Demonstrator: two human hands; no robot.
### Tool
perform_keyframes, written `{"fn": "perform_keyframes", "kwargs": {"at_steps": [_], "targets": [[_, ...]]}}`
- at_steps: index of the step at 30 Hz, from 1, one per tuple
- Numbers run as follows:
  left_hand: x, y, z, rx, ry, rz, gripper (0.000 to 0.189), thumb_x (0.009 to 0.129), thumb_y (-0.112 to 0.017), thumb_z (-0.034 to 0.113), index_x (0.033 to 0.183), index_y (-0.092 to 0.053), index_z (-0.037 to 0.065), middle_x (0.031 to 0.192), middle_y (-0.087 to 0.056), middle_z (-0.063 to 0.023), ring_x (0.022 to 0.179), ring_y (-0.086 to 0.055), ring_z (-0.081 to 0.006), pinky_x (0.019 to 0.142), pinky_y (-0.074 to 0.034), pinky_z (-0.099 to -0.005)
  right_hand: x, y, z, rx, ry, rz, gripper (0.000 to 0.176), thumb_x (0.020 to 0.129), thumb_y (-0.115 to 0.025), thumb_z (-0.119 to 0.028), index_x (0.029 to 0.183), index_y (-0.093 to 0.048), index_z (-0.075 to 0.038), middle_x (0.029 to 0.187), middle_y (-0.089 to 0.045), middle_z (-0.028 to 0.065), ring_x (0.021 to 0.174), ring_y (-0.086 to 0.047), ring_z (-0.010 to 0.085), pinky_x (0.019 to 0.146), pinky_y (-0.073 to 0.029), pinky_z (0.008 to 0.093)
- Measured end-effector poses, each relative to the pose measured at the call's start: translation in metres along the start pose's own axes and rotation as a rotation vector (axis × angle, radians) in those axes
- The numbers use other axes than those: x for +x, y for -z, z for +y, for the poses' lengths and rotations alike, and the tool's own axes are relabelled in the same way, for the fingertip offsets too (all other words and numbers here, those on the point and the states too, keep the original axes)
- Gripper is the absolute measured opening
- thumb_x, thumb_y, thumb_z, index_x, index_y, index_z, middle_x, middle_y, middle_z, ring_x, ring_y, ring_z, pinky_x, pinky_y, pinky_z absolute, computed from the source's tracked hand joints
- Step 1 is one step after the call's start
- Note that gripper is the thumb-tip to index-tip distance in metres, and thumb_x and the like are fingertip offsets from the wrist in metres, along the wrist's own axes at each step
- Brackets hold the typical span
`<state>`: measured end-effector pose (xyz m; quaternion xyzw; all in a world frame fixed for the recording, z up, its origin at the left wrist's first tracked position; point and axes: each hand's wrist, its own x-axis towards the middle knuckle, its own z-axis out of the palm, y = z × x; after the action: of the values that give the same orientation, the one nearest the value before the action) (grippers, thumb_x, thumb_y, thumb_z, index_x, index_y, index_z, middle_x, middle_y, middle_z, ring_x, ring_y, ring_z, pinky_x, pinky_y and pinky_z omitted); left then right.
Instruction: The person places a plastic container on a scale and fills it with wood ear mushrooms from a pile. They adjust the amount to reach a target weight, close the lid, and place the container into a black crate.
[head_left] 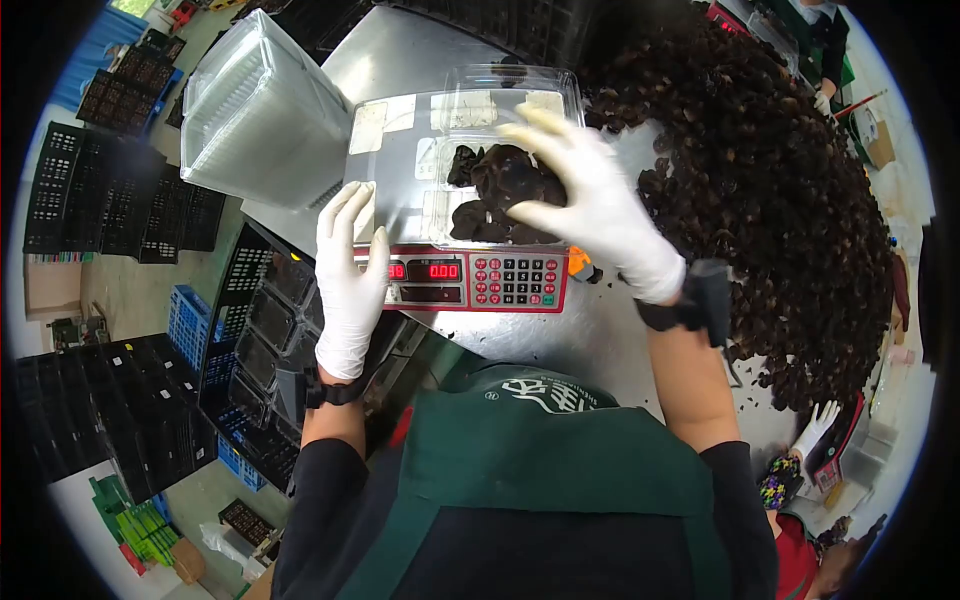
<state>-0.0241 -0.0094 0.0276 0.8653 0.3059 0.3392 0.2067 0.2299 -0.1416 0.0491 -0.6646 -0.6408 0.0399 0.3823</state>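
Note:
A clear plastic tray (410, 222) lies on a weighing scale (515, 285) with a red front and lit digits. Dark wood ear mushrooms (510, 178) sit in it toward the right. Over these mushrooms is my right hand (590, 190), white-gloved, its thumb and fingers spread apart around their right side. My left hand (350, 275), also gloved, rests at the scale's left front corner, fingers stretched out and thumb apart, holding nothing. The tray's raised clear lid (510, 75) shows at the back.
A tall stack of clear trays (265, 120) stands left of the scale. A large mushroom heap (770, 200) covers the right of the metal table. Black crates (110, 400) line the left. Co-workers' gloved hands (818, 428) show at the far right.

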Motion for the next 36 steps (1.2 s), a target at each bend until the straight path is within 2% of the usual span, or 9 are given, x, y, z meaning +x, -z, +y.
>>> {"fn": "perform_keyframes", "kwargs": {"at_steps": [2,5,7,10,16,22,28,30,36], "targets": [[0.003,0.001,-0.004,-0.002,-0.008,-0.006,0.047,0.084,-0.062,-0.006,0.129,-0.059,0.005,0.132,-0.056,-0.0165,0.122,-0.056,-0.0331,0.104,-0.045,-0.0391,-0.023,0.029,0.008,0.1,-0.175,0.166,0.052,0.076,-0.075,-0.012,0.126,-0.064,-0.01,0.138,-0.055,0.0132,0.127,-0.053,0.0286,0.109,-0.04,0.0392],[0.008,0.005,-0.005,0.015,-0.025,-0.038,0.045,0.085,-0.061,-0.004,0.128,-0.058,0.004,0.131,-0.056,-0.0165,0.122,-0.056,-0.0326,0.104,-0.044,-0.0386,-0.088,0.06,0.063,0.054,-0.572,0.364,0.045,0.08,-0.074,-0.013,0.125,-0.066,-0.012,0.135,-0.058,0.0088,0.124,-0.055,0.0258,0.107,-0.042,0.0385],[0.013,0.009,-0.001,0.016,-0.013,-0.067,0.041,0.088,-0.06,-0.004,0.128,-0.058,0.001,0.131,-0.056,-0.0161,0.125,-0.055,-0.0296,0.107,-0.041,-0.0373,-0.157,0.079,0.112,-0.518,-0.567,0.296,0.056,0.082,-0.076,-0.024,0.135,-0.059,-0.016,0.141,-0.053,0.0112,0.13,-0.048,0.0311,0.112,-0.036,0.0436],[0.025,0.009,-0.006,0.011,-0.068,-0.052,0.042,0.087,-0.059,-0.004,0.129,-0.058,0.001,0.131,-0.057,-0.0162,0.125,-0.054,-0.0292,0.108,-0.041,-0.037,-0.245,0.064,0.144,-0.553,-0.874,0.204,0.066,0.086,-0.073,-0.033,0.146,-0.048,-0.024,0.157,-0.033,0.0145,0.141,-0.035,0.0364,0.115,-0.032,0.046],[0.062,0.006,0.011,0.012,-0.176,-0.081,0.039,0.088,-0.06,-0.002,0.126,-0.061,0.003,0.129,-0.059,-0.0149,0.123,-0.056,-0.028,0.107,-0.041,-0.0367,-0.281,0.033,0.138,-0.604,-0.69,0.478,0.018,0.089,-0.07,-0.01,0.106,-0.071,-0.006,0.119,-0.063,0.0126,0.11,-0.062,0.0283,0.095,-0.049,0.0353],[0.059,-0.027,0.031,0.015,-0.233,-0.265,0.038,0.086,-0.066,0.008,0.124,-0.063,0.008,0.128,-0.06,-0.0129,0.119,-0.058,-0.0307,0.103,-0.044,-0.0387,-0.264,0.076,0.138,0.036,-1.158,0.64,0.015,0.091,-0.069,-0.013,0.099,-0.074,-0.001,0.092,-0.071,0.0022,0.083,-0.059,0.01,0.076,-0.046,0.0245],[0.043,-0.055,0.031,-0.029,-0.28,-0.391,0.046,0.082,-0.069,0.007,0.127,-0.061,0.006,0.131,-0.057,-0.0166,0.123,-0.054,-0.0325,0.106,-0.043,-0.0402,-0.215,0.09,0.092,0.573,-1.089,0.648,0.021,0.095,-0.066,-0.019,0.107,-0.073,-0.004,0.089,-0.068,0.0,0.07,-0.055,0.0051,0.059,-0.041,0.0196],[0.042,-0.052,0.035,-0.058,-0.21,-0.41,0.043,0.082,-0.069,0.006,0.125,-0.063,0.005,0.13,-0.058,-0.0165,0.123,-0.054,-0.0323,0.105,-0.043,-0.0404,-0.19,0.086,0.082,0.677,-0.999,0.592,0.021,0.095,-0.066,-0.02,0.106,-0.072,-0.003,0.084,-0.067,-0.0007,0.059,-0.045,0.0023,0.052,-0.03,0.0177],[0.05,-0.045,0.042,-0.102,-0.183,-0.339,0.042,0.084,-0.07,0.005,0.126,-0.063,0.008,0.128,-0.061,-0.0131,0.123,-0.056,-0.0275,0.106,-0.043,-0.0376,-0.086,0.068,0.024,0.956,-0.833,0.427,0.022,0.094,-0.068,-0.021,0.103,-0.072,-0.002,0.085,-0.07,0.0019,0.067,-0.058,0.0035,0.058,-0.041,0.0169]]}}
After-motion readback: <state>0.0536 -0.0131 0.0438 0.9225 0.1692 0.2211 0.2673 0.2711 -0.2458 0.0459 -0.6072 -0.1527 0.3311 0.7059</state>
